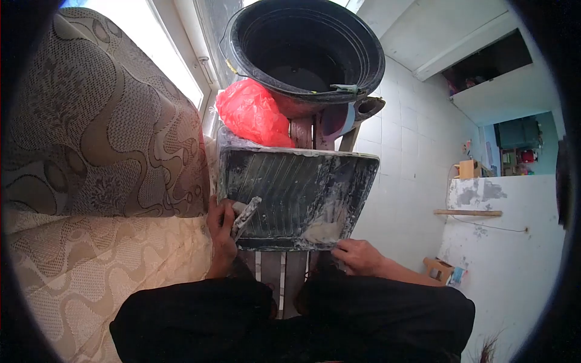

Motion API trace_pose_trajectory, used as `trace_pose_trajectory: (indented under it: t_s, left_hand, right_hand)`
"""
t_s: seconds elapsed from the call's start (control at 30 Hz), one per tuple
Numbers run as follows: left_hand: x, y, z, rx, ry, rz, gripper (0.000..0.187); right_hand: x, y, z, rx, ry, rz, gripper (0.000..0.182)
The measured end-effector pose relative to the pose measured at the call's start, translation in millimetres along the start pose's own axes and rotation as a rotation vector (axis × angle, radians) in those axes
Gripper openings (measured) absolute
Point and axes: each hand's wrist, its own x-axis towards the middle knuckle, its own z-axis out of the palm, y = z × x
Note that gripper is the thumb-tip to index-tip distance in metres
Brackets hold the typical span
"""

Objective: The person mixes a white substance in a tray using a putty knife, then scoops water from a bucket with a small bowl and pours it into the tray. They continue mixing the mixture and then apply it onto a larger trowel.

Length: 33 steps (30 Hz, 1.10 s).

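Observation:
A black paint tray (275, 187) with ridges and whitish smears lies in front of my knees on a slatted wooden surface. My left hand (223, 227) is closed at the tray's left edge, around a white-coated tool (247, 215) whose end sticks up over the tray. My right hand (358, 255) pinches the tray's near right corner. A pale smear of paste (324, 231) lies inside the tray near that corner. Just beyond the tray sit a red plastic bag (253, 114) and a large black bucket (302, 51).
A patterned curtain (115, 121) hangs at the left beside a bright window. The slatted wooden surface (273, 266) shows between my knees. At the right are a white tiled floor (393, 139), a wooden stick (469, 213) and a small wooden box (437, 269) by the wall.

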Motion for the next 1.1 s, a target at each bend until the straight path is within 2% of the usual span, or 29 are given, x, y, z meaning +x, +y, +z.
trace_pose_trajectory:
  t_s: [0.07, 0.3, 0.4, 0.5, 0.53, 0.57, 0.63, 0.8, 0.87, 0.93, 1.0, 1.03, 1.1]
  left_hand:
    - [-2.2, 0.8, 0.9, 0.025, 0.001, 0.061, 0.03]
    - [-1.9, -4.9, 2.5, -0.004, 0.021, 0.057, 0.03]
    - [-3.8, -6.7, -0.3, 0.013, 0.045, 0.022, 0.03]
    - [-3.5, -5.9, -2.1, -0.007, -0.023, 0.03, 0.029]
    - [-5.2, -5.7, -1.5, -0.059, -0.005, -0.034, 0.029]
    - [-4.2, -4.7, 0.0, -0.111, 0.015, -0.095, 0.029]
    - [-2.4, -5.5, 2.8, -0.078, 0.03, -0.058, 0.029]
    - [-0.8, -0.7, 1.0, -0.022, -0.01, 0.036, 0.026]
    - [-1.8, -7.3, 3.8, -0.145, 0.078, -0.077, 0.025]
    - [-1.7, -8.0, -0.5, -0.148, 0.047, -0.074, 0.024]
    - [-3.1, -13.8, -5.4, -0.152, 0.01, -0.075, 0.024]
    - [-4.9, -20.0, -7.5, -0.145, 0.026, -0.096, 0.023]
    - [-7.4, -21.0, -3.6, -0.135, 0.033, -0.123, 0.023]
  right_hand:
    - [0.5, 7.5, -20.4, 0.019, -0.095, 0.071, 0.033]
    - [13.8, 6.5, -21.1, 0.064, -0.049, -0.004, 0.028]
    - [19.0, 17.2, -44.6, 0.097, -0.083, 0.029, 0.027]
    - [26.7, 22.4, -49.5, 0.025, -0.059, 0.114, 0.025]
    - [26.1, 20.4, -47.3, 0.022, -0.056, 0.115, 0.025]
    - [26.2, 18.1, -45.6, 0.053, -0.102, 0.111, 0.023]
    - [29.3, 18.9, -49.2, 0.089, -0.152, 0.099, 0.022]
    - [20.2, 27.8, -53.6, 0.169, -0.029, 0.218, 0.014]
    - [6.4, 21.9, -48.2, 0.179, -0.001, 0.26, 0.014]
    - [-6.0, 12.7, -41.3, 0.194, 0.019, 0.301, 0.013]
    - [-18.9, 1.4, -36.7, 0.285, 0.21, 0.489, 0.019]
    - [-24.0, -5.2, -32.3, 0.287, 0.209, 0.496, 0.019]
    - [-29.5, -19.0, -20.8, 0.249, 0.39, 0.481, 0.03]
